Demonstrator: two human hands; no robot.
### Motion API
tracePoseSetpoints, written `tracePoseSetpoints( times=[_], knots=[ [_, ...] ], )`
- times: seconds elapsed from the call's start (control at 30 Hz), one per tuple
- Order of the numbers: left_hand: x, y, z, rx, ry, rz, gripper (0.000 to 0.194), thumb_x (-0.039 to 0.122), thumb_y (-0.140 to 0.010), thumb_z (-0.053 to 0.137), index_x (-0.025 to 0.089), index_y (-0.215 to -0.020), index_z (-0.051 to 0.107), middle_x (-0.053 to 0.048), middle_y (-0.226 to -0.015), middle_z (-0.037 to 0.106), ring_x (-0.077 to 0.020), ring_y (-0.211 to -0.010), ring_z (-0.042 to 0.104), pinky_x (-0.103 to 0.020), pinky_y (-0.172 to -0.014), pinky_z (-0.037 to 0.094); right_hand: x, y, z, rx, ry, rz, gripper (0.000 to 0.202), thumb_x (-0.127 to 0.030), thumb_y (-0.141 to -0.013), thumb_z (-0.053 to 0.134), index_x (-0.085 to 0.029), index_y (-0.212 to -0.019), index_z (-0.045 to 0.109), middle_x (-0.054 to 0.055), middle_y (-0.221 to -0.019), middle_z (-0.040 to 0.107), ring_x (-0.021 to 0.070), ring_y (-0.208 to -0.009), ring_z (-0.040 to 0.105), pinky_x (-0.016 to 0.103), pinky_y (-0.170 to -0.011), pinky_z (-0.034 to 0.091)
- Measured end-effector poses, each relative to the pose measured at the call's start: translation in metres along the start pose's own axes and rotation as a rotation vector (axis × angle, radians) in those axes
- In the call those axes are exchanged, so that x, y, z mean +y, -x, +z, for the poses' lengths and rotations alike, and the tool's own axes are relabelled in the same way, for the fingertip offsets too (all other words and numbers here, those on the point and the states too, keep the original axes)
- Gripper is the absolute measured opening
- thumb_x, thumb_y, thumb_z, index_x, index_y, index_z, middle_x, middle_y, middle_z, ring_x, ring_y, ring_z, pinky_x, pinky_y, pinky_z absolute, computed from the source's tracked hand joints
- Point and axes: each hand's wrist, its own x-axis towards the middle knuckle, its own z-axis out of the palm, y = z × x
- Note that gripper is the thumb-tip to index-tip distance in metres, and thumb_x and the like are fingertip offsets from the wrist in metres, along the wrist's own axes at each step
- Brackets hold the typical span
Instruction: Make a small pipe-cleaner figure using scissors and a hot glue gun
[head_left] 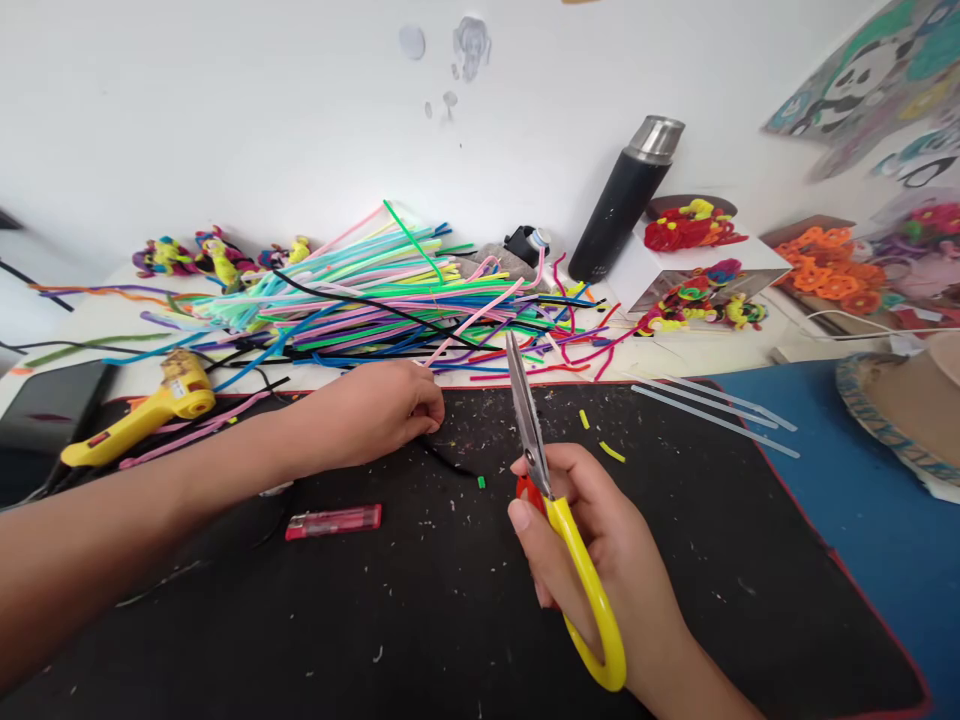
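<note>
My right hand is closed around a pair of scissors with a yellow handle, its blades pointing up and away and lying nearly together. Something red shows between the fingers beside the pivot; I cannot tell whether it belongs to the scissors. My left hand rests low over the mat's back edge, fingers curled and pressed together. What they hold, if anything, is hidden. A thin black cord-like piece runs from beneath that hand toward a small green bit. Behind the fingers lies a pile of pipe cleaners.
On the black mat lie a pink lighter, yellow snippets and clear glue sticks. A yellow glue gun and a phone are left. A black flask leans behind; a straw hat sits right.
</note>
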Motion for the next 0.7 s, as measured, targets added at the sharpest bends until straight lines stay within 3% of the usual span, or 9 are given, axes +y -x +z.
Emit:
tracePoseSetpoints(
  times=[0.23, 0.37, 0.57, 0.7],
  knots=[
    [-0.005, 0.007, -0.009, 0.025, 0.049, 0.005, 0.03, 0.035, -0.098, 0.051, 0.026, -0.098, 0.08, -0.004, -0.105, 0.08, -0.0224, -0.097, 0.072, -0.031, -0.083, 0.052, -0.002, 0.0, 0.001, -0.003, 0.014, -0.008, 0.019, -0.042, -0.098, 0.072, -0.026, -0.108, 0.067, -0.006, -0.068, 0.05, 0.0089, -0.041, 0.046, 0.02, -0.035, 0.039],
    [-0.007, 0.015, -0.015, 0.087, 0.083, -0.044, 0.035, 0.034, -0.099, 0.045, 0.026, -0.109, 0.077, -0.004, -0.112, 0.08, -0.023, -0.1, 0.071, -0.031, -0.086, 0.053, -0.001, 0.0, 0.002, -0.003, 0.018, -0.038, 0.02, -0.042, -0.098, 0.072, -0.026, -0.108, 0.067, -0.005, -0.066, 0.05, 0.0096, -0.041, 0.046, 0.02, -0.034, 0.037],
    [-0.008, 0.037, -0.024, 0.155, 0.166, -0.106, 0.03, 0.029, -0.097, 0.037, 0.024, -0.086, 0.065, 0.001, -0.08, 0.07, -0.0188, -0.074, 0.061, -0.028, -0.07, 0.047, 0.004, -0.001, 0.001, 0.017, 0.033, -0.014, 0.021, -0.044, -0.098, 0.072, -0.026, -0.109, 0.067, -0.005, -0.068, 0.052, 0.0092, -0.041, 0.045, 0.02, -0.034, 0.037],
    [-0.004, 0.054, -0.025, 0.217, 0.222, -0.13, 0.028, 0.034, -0.101, 0.036, 0.024, -0.09, 0.06, 0.001, -0.077, 0.065, -0.0177, -0.07, 0.057, -0.027, -0.065, 0.044, 0.006, -0.002, 0.001, 0.021, 0.058, -0.024, 0.024, -0.045, -0.098, 0.072, -0.026, -0.11, 0.066, -0.005, -0.068, 0.053, 0.0093, -0.041, 0.046, 0.021, -0.036, 0.039]
  ],
)
